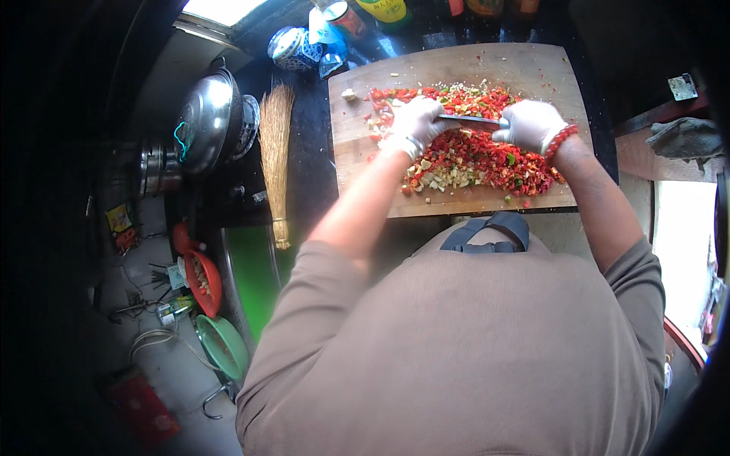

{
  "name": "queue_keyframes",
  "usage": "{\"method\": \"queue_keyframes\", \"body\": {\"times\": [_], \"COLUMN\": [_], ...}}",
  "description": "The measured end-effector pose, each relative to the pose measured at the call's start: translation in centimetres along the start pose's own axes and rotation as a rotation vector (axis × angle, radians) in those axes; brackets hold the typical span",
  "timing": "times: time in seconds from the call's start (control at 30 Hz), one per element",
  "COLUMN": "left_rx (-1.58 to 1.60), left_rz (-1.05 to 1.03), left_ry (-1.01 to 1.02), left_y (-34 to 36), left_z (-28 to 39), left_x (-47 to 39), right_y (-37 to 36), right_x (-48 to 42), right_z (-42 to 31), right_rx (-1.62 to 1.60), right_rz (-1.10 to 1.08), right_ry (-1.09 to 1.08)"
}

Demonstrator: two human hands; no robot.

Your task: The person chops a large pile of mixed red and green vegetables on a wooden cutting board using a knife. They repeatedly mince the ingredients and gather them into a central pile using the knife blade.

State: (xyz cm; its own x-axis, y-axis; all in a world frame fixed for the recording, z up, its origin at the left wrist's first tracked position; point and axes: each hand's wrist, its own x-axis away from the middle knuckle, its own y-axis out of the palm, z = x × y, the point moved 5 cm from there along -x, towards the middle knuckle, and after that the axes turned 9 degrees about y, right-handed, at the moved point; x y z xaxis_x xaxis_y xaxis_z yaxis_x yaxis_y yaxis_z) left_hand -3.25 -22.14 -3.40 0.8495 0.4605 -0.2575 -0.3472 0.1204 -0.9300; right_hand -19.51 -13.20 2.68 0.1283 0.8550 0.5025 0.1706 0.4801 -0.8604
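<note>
A knife (470, 118), seen nearly edge-on, lies level over a wooden cutting board (365, 188). My gloved right hand (530, 125), with a red beaded band at its wrist, grips the knife's right end. At the blade's left end, my gloved left hand (415, 121) has its fingers closed on the metal. Chopped red peppers (490, 154) with bits of green spread over the board on both sides of the blade. Pale chopped pieces, apparently garlic (447, 175), lie at the near edge of the heap. One whole pale clove (349, 94) sits apart at the upper left.
Left of the board lies a straw brush (276, 154), with a large lidded metal pan (208, 122) beyond it. A blue-and-white jar (293, 50) and a can (345, 20) stand behind. Lower left are a red basin (205, 285) and a green basin (222, 345). A grey cloth (684, 138) hangs right.
</note>
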Motion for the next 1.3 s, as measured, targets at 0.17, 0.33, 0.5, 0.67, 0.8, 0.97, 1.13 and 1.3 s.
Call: {"method": "queue_keyframes", "body": {"times": [0.17, 0.33, 0.5, 0.67, 0.8, 0.97, 1.13, 1.3], "left_rx": [-0.132, -0.059, 0.005, -0.156, -0.093, 0.058, -0.147, -0.118], "left_rz": [0.156, 0.064, 0.017, 0.156, 0.104, 0.086, 0.146, 0.112], "left_ry": [0.121, 0.108, 0.014, 0.101, 0.086, 0.020, 0.065, 0.080], "left_y": [0.9, -0.1, -1.6, 0.7, 0.3, -1.1, 0.7, 0.4], "left_z": [3.0, 1.5, 0.4, 2.6, 1.9, 0.2, 1.9, 2.4], "left_x": [0.0, -1.2, -0.1, 1.0, 0.6, 1.2, 1.2, 0.6], "right_y": [6.9, 3.3, 0.0, 6.9, 5.3, 0.9, 4.9, 6.4], "right_x": [-1.1, -0.6, 1.0, -0.4, -0.6, 1.3, -0.6, -0.9], "right_z": [3.5, 3.4, 1.5, 3.7, 3.1, 0.5, 2.4, 3.7], "right_rx": [-0.129, -0.189, -0.140, -0.180, -0.181, -0.118, -0.094, -0.158], "right_rz": [0.200, 0.204, 0.177, 0.353, 0.283, 0.163, 0.226, 0.271], "right_ry": [0.003, -0.019, -0.031, -0.093, -0.106, -0.072, -0.074, -0.099]}}
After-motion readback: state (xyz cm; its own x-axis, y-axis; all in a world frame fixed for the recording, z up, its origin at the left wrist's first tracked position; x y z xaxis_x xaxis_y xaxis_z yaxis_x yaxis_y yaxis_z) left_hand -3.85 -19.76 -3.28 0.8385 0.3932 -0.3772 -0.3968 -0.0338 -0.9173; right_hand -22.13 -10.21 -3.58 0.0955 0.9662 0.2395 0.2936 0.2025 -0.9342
